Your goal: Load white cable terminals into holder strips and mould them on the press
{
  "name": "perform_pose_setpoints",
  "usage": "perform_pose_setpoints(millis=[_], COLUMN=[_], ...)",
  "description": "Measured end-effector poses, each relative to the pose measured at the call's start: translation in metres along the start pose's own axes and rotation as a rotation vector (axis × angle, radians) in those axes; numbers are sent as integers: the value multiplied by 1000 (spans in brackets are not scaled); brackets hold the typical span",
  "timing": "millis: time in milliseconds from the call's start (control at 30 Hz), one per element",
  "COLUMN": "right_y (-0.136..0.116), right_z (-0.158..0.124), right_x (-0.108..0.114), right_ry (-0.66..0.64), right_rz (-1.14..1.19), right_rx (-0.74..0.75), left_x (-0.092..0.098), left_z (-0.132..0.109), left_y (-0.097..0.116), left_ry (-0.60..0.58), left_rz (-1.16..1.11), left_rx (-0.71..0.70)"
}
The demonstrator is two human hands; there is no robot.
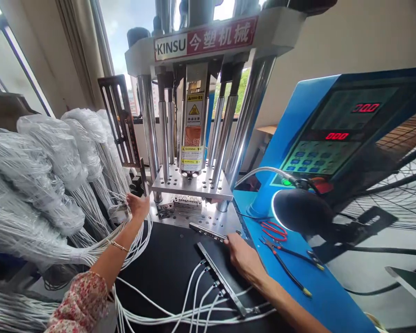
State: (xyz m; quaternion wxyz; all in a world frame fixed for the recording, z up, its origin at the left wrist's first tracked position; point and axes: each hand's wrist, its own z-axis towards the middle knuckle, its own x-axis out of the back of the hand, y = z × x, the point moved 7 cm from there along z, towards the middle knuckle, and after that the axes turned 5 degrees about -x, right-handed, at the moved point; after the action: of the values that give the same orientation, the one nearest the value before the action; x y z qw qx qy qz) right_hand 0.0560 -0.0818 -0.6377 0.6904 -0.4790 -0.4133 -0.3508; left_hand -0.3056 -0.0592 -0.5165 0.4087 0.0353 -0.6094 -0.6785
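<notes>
1. Our left hand: fingers closed round a clump of white cable ends, beside the bagged cable bundles.
2. Our right hand: on the black tabletop, fingertips touching the short metal bar; we cannot tell whether they pinch it.
3. Long metal strip: cables plugged in, just left of that hand.
4. KINSU press: behind both hands.
5. Pliers: on the blue surface, right.
</notes>
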Motion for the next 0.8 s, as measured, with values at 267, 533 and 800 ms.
perform_pose_setpoints(millis=[267, 533, 800], right_y=[-23, -47, -49], right_z=[-40, -74, -25], right_x=[18, 17, 3], right_ry=[-92, -558, -769], right_rz=[-154, 430, 1094], right_rx=[26, -139, -561], left_x=[-40, -35, -91], left_z=[-113, -85, -218], left_y=[-53, -49, -21], left_ry=[-788, -554, -1199], left_rz=[499, 25, -863], left_rx=[-696, -296, 695])
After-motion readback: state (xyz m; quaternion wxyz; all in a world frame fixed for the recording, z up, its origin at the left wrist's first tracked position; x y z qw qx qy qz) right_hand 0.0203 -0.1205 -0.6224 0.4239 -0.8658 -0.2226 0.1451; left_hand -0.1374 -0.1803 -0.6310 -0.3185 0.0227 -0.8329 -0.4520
